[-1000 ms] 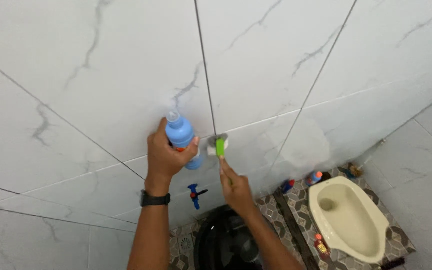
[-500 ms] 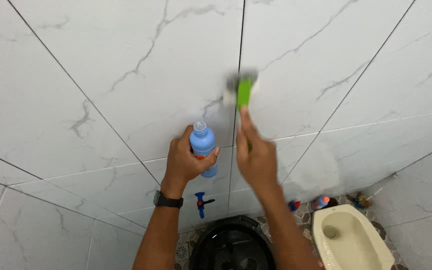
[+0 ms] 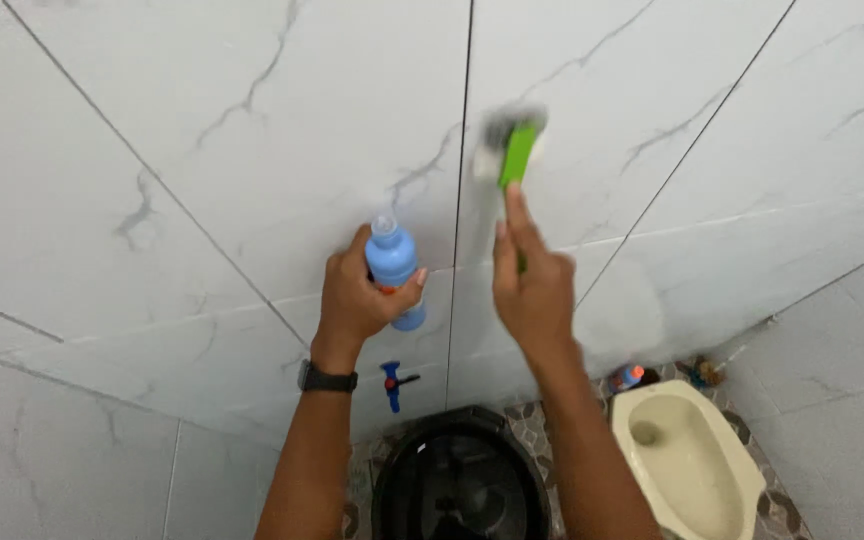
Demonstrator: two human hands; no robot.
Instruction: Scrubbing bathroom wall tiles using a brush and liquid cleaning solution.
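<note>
your right hand [image 3: 534, 290] grips the green brush [image 3: 514, 150] with its head pressed to the marble wall tile [image 3: 252, 200] at upper centre, while your left hand [image 3: 357, 295] wraps the blue bottle [image 3: 392, 265] upright at mid-frame, within reach.

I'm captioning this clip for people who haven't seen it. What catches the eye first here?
The green-handled brush, blurred, pressed against the white marble-look wall tiles upper centre, gripped by the right hand. Beside it the left hand holds a blue bottle upright near the wall. Below, a black bucket and a cream squat toilet sit on the patterned floor.
</note>
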